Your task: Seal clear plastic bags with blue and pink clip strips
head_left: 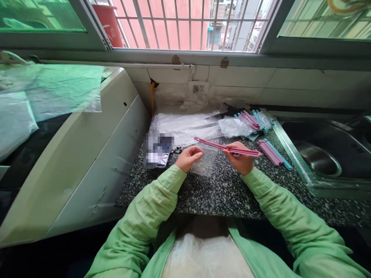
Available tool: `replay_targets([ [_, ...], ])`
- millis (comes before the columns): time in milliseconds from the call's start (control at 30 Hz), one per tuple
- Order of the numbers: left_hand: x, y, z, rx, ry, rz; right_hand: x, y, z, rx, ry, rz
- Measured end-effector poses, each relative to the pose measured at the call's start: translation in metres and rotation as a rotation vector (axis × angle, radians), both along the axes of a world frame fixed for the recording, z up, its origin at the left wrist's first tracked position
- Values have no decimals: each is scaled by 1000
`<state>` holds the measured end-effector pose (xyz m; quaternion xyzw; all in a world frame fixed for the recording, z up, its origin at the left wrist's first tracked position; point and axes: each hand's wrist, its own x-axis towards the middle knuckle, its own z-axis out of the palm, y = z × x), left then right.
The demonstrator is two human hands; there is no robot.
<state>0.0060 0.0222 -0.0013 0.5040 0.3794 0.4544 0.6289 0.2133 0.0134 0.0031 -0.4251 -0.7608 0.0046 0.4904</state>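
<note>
One pink strip (213, 144) mid-frame, pinched in the right hand (240, 158); the left hand (188, 158) is pinching a clear bag (209, 162) just below it; more pink and blue strips (270, 153) centre-right, sink (295, 181) far right btw

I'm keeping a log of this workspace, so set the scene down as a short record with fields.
left hand: pinching a clear bag
right hand: holding a long pink strip
beside right hand: more pink strips and a blue strip
surface: dark speckled counter
far right: metal sink
back: barred window
</note>
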Motion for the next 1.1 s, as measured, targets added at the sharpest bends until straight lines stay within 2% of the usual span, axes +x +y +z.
replay_targets([
  [333, 2, 0, 1, -52, 7, -19, -8, -10, 2, -23, 4, 57],
  [600, 1, 2, -2, -140, -56, -3, -9, -12, 2, -18, -15, 76],
  [867, 1, 2, 0, -164, -91, 2, -9, -12, 2, -20, -27, 105],
  [1100, 3, 3, -5, -227, -128, 20, -11, -11, 0, -40, -53, 98],
])
